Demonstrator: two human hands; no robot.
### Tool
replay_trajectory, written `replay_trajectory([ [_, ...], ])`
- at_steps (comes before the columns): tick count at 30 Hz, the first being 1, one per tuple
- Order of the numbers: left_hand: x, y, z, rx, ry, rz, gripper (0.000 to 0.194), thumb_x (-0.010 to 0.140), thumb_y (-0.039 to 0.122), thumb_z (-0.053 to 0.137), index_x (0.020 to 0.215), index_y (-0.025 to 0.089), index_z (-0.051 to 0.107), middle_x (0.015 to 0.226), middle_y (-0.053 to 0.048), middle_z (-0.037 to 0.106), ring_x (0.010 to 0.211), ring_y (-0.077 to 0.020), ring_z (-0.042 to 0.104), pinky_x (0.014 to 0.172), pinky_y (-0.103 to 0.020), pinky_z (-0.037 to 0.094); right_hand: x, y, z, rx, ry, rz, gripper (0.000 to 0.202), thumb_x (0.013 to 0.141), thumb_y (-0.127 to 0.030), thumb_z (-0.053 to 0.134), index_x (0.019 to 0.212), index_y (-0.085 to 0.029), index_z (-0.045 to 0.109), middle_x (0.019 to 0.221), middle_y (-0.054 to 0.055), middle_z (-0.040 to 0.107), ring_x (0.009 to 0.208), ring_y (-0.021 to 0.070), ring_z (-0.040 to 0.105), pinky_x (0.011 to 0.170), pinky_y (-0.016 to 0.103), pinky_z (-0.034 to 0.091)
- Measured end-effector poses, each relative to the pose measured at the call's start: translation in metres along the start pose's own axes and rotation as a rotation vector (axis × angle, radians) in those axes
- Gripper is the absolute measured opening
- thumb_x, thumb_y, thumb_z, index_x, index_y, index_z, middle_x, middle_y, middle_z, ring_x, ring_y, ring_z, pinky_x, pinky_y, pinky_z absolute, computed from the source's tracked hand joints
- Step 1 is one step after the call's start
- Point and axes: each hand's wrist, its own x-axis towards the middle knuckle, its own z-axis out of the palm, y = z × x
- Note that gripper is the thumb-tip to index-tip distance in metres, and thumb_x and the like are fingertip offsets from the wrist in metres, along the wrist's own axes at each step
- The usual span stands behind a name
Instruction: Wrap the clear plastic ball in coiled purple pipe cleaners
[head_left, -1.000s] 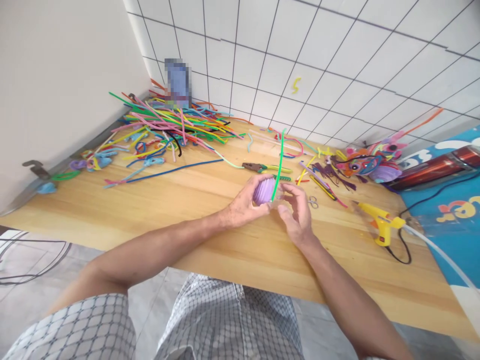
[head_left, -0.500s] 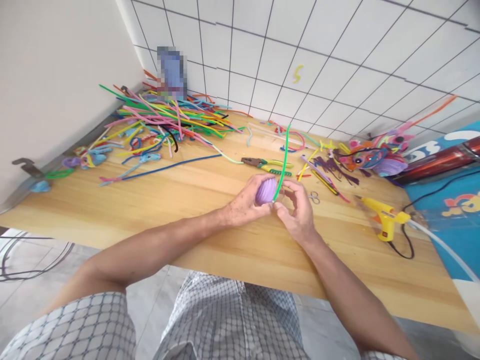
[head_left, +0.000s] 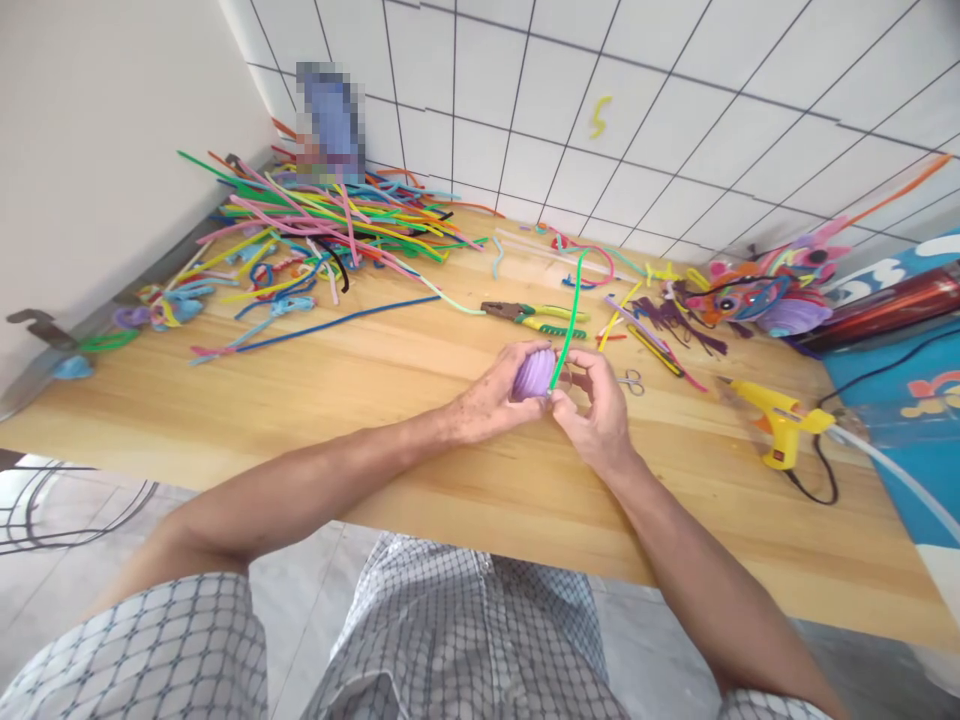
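Note:
A purple coiled piece [head_left: 535, 375] sits in my left hand [head_left: 493, 402], whose thumb and fingers wrap round it. From its right edge a green pipe cleaner [head_left: 572, 318] stands up, slightly curved. The thumb and fingers of my right hand [head_left: 600, 410] close on the lower end of this green strip, right beside the purple piece. Both hands are close together above the wooden table [head_left: 420, 470]. Just beyond them lie pliers [head_left: 525, 316] with green and yellow handles. Small scissors [head_left: 632, 381] rest to the right of my right hand.
Many coloured pipe cleaners [head_left: 337, 215] are heaped at the back left. A yellow glue gun [head_left: 780, 415] with its cord lies at the right. Behind it are a colourful figure [head_left: 787, 290] and a red cylinder [head_left: 892, 308]. A tiled wall [head_left: 495, 90] bounds the back.
The camera view has shifted slightly, so the table items sit a little higher in the picture. My hands keep nearly the same hold on the purple piece and green strip.

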Motion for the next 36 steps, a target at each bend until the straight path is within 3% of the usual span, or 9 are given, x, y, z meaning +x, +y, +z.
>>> replay_trajectory([
  [7, 0.001, -0.001, -0.002, -0.016, 0.007, -0.001, 0.073, 0.093, 0.056, 0.073, 0.152, 0.022, 0.049, 0.160, -0.019, 0.053, 0.149, -0.0365, 0.052, 0.127, -0.055, 0.043, 0.000, 0.002, 0.002, 0.011, -0.030, -0.012, 0.044, 0.087, -0.024, 0.068, 0.131, -0.026, 0.058, 0.127, 0.010, 0.069, 0.113, 0.0269, 0.071, 0.097, 0.048, 0.065],
  [10, 0.002, -0.003, -0.002, -0.019, 0.037, 0.015, 0.070, 0.089, 0.051, 0.077, 0.148, 0.021, 0.053, 0.154, -0.017, 0.058, 0.143, -0.0347, 0.056, 0.125, -0.052, 0.045, 0.003, 0.001, -0.003, 0.043, -0.081, -0.015, 0.043, 0.091, -0.032, 0.069, 0.133, -0.026, 0.059, 0.128, 0.010, 0.070, 0.113, 0.0274, 0.072, 0.099, 0.049, 0.064],
  [13, 0.002, -0.005, -0.002, -0.043, 0.060, 0.038, 0.067, 0.086, 0.040, 0.076, 0.146, 0.021, 0.054, 0.151, -0.015, 0.060, 0.139, -0.0330, 0.058, 0.122, -0.051, 0.047, 0.013, 0.003, -0.022, 0.017, -0.059, 0.024, 0.037, 0.099, -0.041, 0.064, 0.133, -0.026, 0.062, 0.127, 0.010, 0.074, 0.113, 0.0271, 0.073, 0.101, 0.048, 0.062],
  [16, 0.005, -0.006, -0.003, -0.096, 0.087, -0.015, 0.067, 0.082, 0.036, 0.072, 0.145, 0.021, 0.053, 0.148, -0.014, 0.060, 0.135, -0.0314, 0.059, 0.119, -0.048, 0.048, 0.028, 0.018, -0.057, -0.208, -0.031, 0.073, 0.022, 0.098, -0.035, 0.063, 0.117, -0.026, 0.071, 0.120, 0.009, 0.079, 0.113, 0.0283, 0.073, 0.104, 0.050, 0.058],
  [20, 0.009, -0.008, -0.004, -0.151, 0.131, -0.092, 0.068, 0.078, 0.038, 0.068, 0.142, 0.020, 0.053, 0.140, -0.011, 0.062, 0.128, -0.0300, 0.060, 0.113, -0.046, 0.051, 0.043, 0.057, -0.098, -0.530, -0.292, 0.168, 0.011, 0.085, -0.023, 0.069, 0.094, -0.024, 0.076, 0.106, 0.011, 0.079, 0.106, 0.0303, 0.071, 0.103, 0.051, 0.054],
  [22, 0.011, -0.008, -0.004, -0.163, 0.154, -0.097, 0.068, 0.077, 0.039, 0.068, 0.141, 0.021, 0.054, 0.137, -0.010, 0.063, 0.125, -0.0295, 0.060, 0.112, -0.045, 0.050, 0.045, 0.073, -0.105, -0.609, -0.412, 0.239, 0.007, 0.082, -0.020, 0.068, 0.084, -0.023, 0.073, 0.094, 0.009, 0.077, 0.097, 0.0281, 0.069, 0.096, 0.048, 0.054],
  [25, 0.012, -0.009, -0.003, -0.182, 0.152, -0.100, 0.068, 0.077, 0.039, 0.068, 0.141, 0.021, 0.054, 0.134, -0.009, 0.064, 0.123, -0.0287, 0.059, 0.111, -0.045, 0.050, 0.041, 0.083, -0.107, -0.628, -0.462, 0.262, 0.008, 0.080, -0.018, 0.068, 0.075, -0.023, 0.067, 0.086, 0.007, 0.073, 0.091, 0.0252, 0.067, 0.091, 0.044, 0.053],
  [31, 0.012, -0.003, -0.001, -0.210, 0.124, -0.130, 0.069, 0.076, 0.036, 0.070, 0.141, 0.019, 0.054, 0.132, -0.010, 0.064, 0.121, -0.0278, 0.061, 0.106, -0.042, 0.054, 0.031, 0.044, -0.122, -0.389, -0.248, 0.289, 0.011, 0.098, -0.035, 0.062, 0.098, -0.025, 0.066, 0.091, 0.002, 0.074, 0.083, 0.0207, 0.067, 0.079, 0.037, 0.052],
  [36, 0.012, 0.000, -0.001, -0.233, 0.136, -0.145, 0.068, 0.077, 0.036, 0.071, 0.141, 0.019, 0.055, 0.132, -0.011, 0.065, 0.122, -0.0294, 0.063, 0.107, -0.047, 0.055, 0.041, -0.007, -0.095, -0.092, -0.072, 0.222, 0.015, 0.095, -0.035, 0.065, 0.105, -0.025, 0.067, 0.081, -0.003, 0.064, 0.071, 0.0151, 0.058, 0.067, 0.029, 0.046],
])
